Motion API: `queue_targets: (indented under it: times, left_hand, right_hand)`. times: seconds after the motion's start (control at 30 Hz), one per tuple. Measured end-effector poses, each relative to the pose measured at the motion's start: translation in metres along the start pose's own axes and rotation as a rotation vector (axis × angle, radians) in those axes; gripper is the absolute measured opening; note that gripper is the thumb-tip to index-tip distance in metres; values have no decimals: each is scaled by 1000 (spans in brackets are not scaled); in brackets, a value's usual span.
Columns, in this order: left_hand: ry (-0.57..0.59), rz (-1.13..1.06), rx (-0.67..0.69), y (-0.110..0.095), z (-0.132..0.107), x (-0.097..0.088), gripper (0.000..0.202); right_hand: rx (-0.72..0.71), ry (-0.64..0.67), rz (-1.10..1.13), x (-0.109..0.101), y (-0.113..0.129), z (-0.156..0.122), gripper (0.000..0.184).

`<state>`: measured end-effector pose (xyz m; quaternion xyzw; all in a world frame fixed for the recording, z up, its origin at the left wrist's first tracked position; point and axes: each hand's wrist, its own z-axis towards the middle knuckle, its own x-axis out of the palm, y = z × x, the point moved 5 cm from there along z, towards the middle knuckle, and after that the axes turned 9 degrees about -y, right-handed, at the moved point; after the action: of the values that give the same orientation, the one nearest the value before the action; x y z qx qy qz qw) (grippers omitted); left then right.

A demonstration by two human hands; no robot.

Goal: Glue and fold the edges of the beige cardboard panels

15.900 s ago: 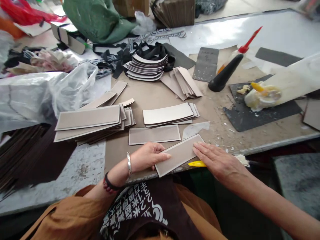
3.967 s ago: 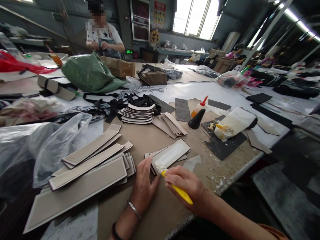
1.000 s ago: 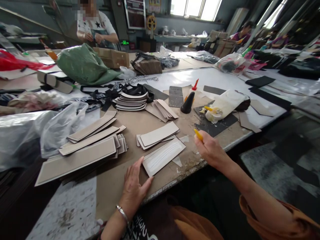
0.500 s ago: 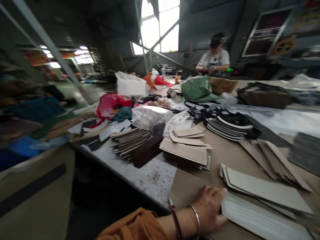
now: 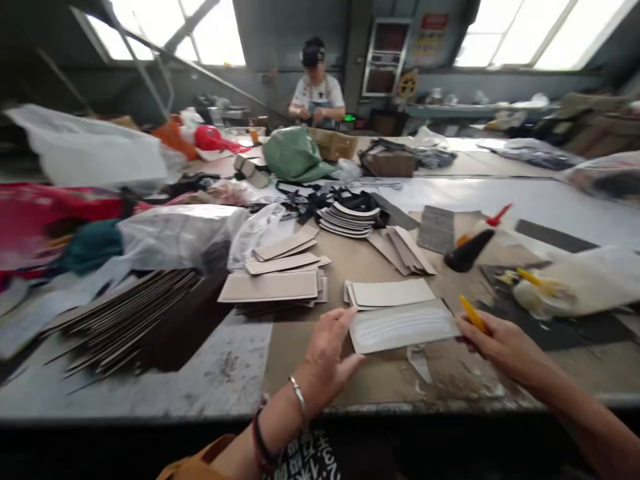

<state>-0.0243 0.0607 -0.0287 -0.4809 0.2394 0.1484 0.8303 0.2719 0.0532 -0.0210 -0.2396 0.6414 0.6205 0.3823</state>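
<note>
A pale rectangular board with a wet-looking, streaked white coating lies flat before me. At its left end my left hand is open, thumb apart from the fingers, with the fingertips by the board's edge. My right hand is closed around a yellow-handled tool at the right end; the tool's working end is hidden. Just behind the coated board lie plain pale boards. Farther left is a stack of beige boards.
A black cone-shaped bottle with a red tip stands behind my right hand. At right, an opened plastic bag holds another yellow handle. Dark-edged strips are piled left. A co-worker is across the table.
My view has swung right, bringing my right hand and the yellow-handled tool into sight. My left hand stays by the coated board's left end.
</note>
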Motion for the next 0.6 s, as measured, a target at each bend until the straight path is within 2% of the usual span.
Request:
queue_targets:
  times: [0.07, 0.2, 0.3, 0.37, 0.5, 0.6]
  left_hand:
    - [-19, -19, 42, 0, 20, -2, 62]
    - [-49, 49, 119, -7, 56, 1, 55]
    - [-67, 103, 95, -7, 76, -2, 53]
    - [-55, 129, 42, -4, 87, -6, 59]
    - [57, 212, -58, 12, 106, -3, 69]
    - [154, 219, -131, 31, 108, 18, 77]
  right_hand:
    - [22, -37, 1, -8, 14, 12, 37]
    - [-22, -92, -24, -18, 35, 44, 22]
    - [-21, -126, -50, -25, 41, 61, 18]
    - [-23, -138, -67, -29, 43, 68, 18]
    - [-29, -150, -123, -31, 43, 78, 18]
    - [-18, -159, -190, -28, 36, 80, 18]
